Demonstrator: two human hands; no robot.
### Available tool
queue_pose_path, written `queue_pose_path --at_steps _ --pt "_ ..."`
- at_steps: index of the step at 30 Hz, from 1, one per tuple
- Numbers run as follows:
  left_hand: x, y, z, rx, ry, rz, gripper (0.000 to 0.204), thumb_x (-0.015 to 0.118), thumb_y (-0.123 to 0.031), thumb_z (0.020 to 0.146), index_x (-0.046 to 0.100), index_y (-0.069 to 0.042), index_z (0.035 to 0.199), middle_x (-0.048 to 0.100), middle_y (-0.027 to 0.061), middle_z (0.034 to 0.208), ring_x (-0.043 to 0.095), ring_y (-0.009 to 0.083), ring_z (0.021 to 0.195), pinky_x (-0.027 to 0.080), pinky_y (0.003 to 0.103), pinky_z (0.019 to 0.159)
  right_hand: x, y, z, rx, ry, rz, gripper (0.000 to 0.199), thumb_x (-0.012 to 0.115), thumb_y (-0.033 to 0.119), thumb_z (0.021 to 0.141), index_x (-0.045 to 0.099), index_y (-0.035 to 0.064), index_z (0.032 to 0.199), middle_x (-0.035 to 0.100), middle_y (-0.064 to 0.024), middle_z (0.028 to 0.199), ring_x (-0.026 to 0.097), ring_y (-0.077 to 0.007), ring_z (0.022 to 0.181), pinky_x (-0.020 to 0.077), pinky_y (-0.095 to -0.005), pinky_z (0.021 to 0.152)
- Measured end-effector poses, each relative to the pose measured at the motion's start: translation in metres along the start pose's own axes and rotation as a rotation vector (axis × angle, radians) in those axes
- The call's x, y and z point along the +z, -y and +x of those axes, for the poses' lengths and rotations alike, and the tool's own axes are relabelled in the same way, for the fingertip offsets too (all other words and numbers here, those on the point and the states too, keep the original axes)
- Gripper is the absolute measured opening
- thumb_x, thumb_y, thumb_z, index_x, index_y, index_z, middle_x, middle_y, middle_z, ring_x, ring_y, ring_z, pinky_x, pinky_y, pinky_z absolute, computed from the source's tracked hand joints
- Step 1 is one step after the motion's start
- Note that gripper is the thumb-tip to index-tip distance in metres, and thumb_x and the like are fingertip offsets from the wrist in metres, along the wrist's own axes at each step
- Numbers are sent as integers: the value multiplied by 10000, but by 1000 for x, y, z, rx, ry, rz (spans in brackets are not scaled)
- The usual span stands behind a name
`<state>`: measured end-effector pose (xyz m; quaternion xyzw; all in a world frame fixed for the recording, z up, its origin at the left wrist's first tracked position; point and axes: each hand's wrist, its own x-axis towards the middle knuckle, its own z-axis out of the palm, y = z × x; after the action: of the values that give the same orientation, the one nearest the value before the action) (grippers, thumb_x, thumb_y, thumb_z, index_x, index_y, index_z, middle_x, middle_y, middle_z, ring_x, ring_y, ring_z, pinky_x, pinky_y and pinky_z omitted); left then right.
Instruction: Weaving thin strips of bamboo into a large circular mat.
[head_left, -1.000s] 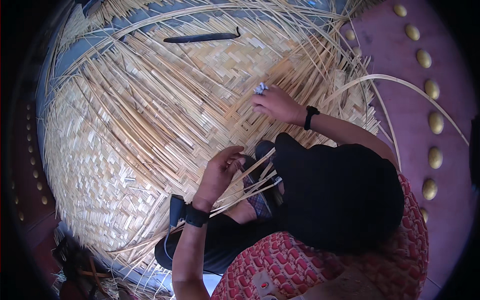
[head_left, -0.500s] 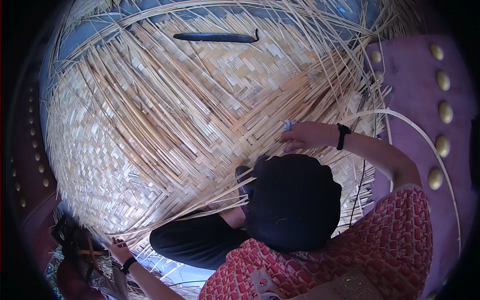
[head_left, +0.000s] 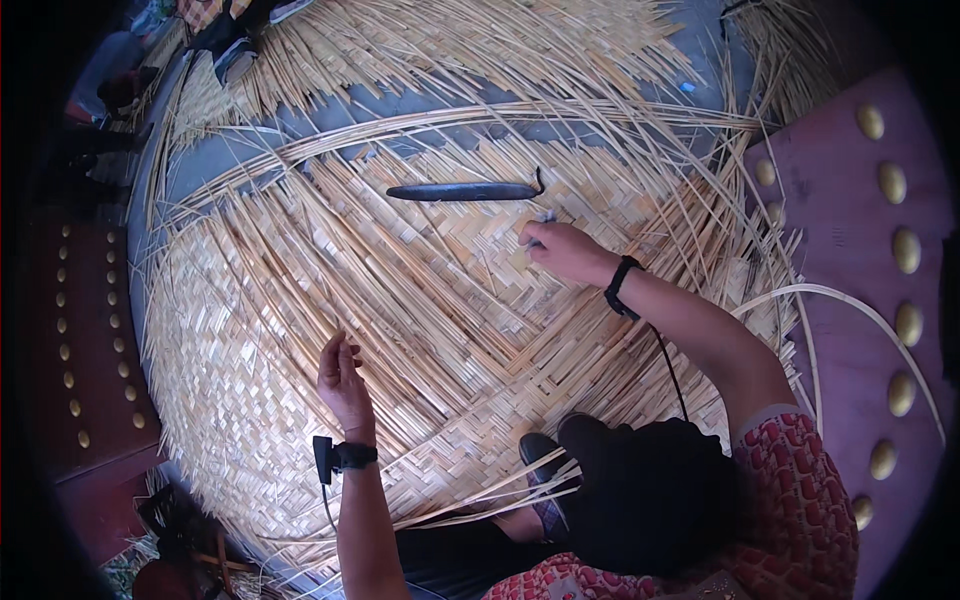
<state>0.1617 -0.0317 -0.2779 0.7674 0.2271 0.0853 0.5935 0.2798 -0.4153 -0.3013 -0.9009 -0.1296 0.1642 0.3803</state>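
Most of the bamboo mat [head_left: 400,330] is woven; loose strips [head_left: 450,40] at the far edge remain. A strip end is pinched by the right hand [head_left: 562,250] beside the dark knife [head_left: 465,191]; the left hand [head_left: 342,380] is held open, empty, above the weave.

**The floor under my work**

A grey floor [head_left: 300,125] carries everything here. A wide woven bamboo mat [head_left: 330,330] lies flat on it, its loose strips fanning out past the edges. A dark curved knife [head_left: 465,191] rests on the mat's far part. Beyond it, a heap of loose bamboo strips [head_left: 450,45] lies on the floor.
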Motion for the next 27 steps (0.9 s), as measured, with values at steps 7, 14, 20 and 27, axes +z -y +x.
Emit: queue_pose_path --at_steps 7,14,20,27 --pt "6 55 89 486 -321 608 251 577 -100 925 640 -61 1164 610 120 1133 539 280 1077 415 387 957 -253 -52 -89 174 272 -649 151 659 158 800 628 56 907 657 -124 861 637 -300 824 483 -410 723" --pt "26 69 107 261 -361 765 457 551 -315 951 500 -77 1337 520 131 1311 433 327 1220 265 479 1049 -391 19 10 396 217 -978 224 675 84 764 655 56 986 667 -105 928 646 -285 916 507 -379 793" --pt "14 72 112 222 -316 926 476 567 -323 910 522 -86 1320 517 110 1314 422 316 1263 279 500 1054 -164 35 221 -66 111 -521 648 714 212 827 411 81 1384 526 -238 1317 487 -405 1234 393 -441 1044" --pt "18 66 115 191 -272 941 492 596 -280 860 522 -88 1307 516 121 1311 433 346 1243 288 523 1047 -2 61 327 -91 -42 -604 687 688 254 815 392 101 1416 585 -252 1217 547 -403 1156 427 -453 1004"
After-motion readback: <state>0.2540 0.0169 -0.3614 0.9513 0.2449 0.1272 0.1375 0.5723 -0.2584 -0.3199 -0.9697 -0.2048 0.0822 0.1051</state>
